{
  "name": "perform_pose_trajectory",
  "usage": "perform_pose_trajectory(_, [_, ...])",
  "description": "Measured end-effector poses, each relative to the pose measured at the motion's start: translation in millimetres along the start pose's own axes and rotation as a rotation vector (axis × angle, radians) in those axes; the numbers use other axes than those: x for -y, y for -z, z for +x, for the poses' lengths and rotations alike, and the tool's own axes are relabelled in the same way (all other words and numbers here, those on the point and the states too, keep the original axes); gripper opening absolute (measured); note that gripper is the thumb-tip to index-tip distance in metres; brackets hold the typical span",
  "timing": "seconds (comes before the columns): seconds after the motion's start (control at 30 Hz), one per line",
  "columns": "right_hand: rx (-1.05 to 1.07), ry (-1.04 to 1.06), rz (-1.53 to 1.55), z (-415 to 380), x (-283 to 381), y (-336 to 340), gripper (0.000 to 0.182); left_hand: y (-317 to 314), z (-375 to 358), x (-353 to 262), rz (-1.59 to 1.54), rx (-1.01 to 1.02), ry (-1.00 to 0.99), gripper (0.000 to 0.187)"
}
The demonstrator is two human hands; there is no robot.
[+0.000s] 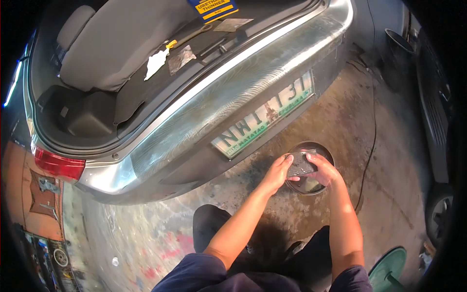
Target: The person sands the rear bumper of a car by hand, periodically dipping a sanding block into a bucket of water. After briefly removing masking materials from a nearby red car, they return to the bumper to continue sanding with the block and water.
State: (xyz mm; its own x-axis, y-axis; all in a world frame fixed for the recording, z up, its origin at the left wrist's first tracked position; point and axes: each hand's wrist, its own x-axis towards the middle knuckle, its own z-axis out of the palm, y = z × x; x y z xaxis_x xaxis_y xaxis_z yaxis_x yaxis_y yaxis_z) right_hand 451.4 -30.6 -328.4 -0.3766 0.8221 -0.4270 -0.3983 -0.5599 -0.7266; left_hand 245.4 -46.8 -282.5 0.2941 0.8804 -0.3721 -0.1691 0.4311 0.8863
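Both my hands hold a dark grey, wet piece of sandpaper (pixel 301 164) with drops on its face. My left hand (pixel 278 174) grips its left edge, thumb on top. At the right edge, my right hand (pixel 325 171) pinches it the same way. Below them, a round dark basin (pixel 332 158) rests on the floor, partly hidden by my hands. Water seems to glint inside it. Just beyond stands the silver car's rear bumper (pixel 233 92), with swirled whitish sanding marks across its upper face.
The open trunk holds a blue and yellow thinner can (pixel 214 9), a rod-like tool (pixel 192 35) and a dark sheet (pixel 182 59). A licence plate (pixel 267 117) is on the bumper. A cable (pixel 374 117) crosses the floor at right, near a green round stool (pixel 389 267) and another car (pixel 438 112).
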Motion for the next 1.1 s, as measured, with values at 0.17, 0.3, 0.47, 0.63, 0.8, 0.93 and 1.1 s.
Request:
perform_pose_trajectory(0.17, [0.206, -0.011, 0.046, -7.5, 14.6, -4.6, 0.046, 15.9, -1.4, -22.2, 0.159, -0.021, 0.074, 0.049])
perform_pose_trajectory(0.3, [-0.099, 0.059, -0.480, 39.8, -20.0, 26.1, 0.059, 31.2, -82.4, -116.3, 0.997, -0.160, -0.350, 0.044])
perform_pose_trajectory(0.47, [-0.405, 0.300, -0.345, 21.5, -3.9, -17.0, 0.074, 94.6, -203.6, -260.0, 1.901, -0.243, -0.736, 0.052])
perform_pose_trajectory(0.63, [-0.561, 1.232, -1.093, -9.1, 154.5, -141.9, 0.074, 170.6, -229.3, -296.4, 2.168, -0.123, -0.613, 0.085])
perform_pose_trajectory(0.8, [-0.819, 1.211, -1.206, 42.5, 152.8, -270.3, 0.078, 189.9, -225.5, -287.0, 2.101, -0.099, -0.599, 0.089])
perform_pose_trajectory(0.93, [-0.113, 1.511, -1.288, 10.8, 31.2, -369.5, 0.086, 204.4, -225.1, -286.0, 2.018, -0.050, -0.671, 0.080])
perform_pose_trajectory(1.1, [-0.739, 1.156, -1.443, 54.4, 198.7, -200.6, 0.072, 196.4, -224.0, -287.6, 1.980, -0.040, -0.637, 0.079])
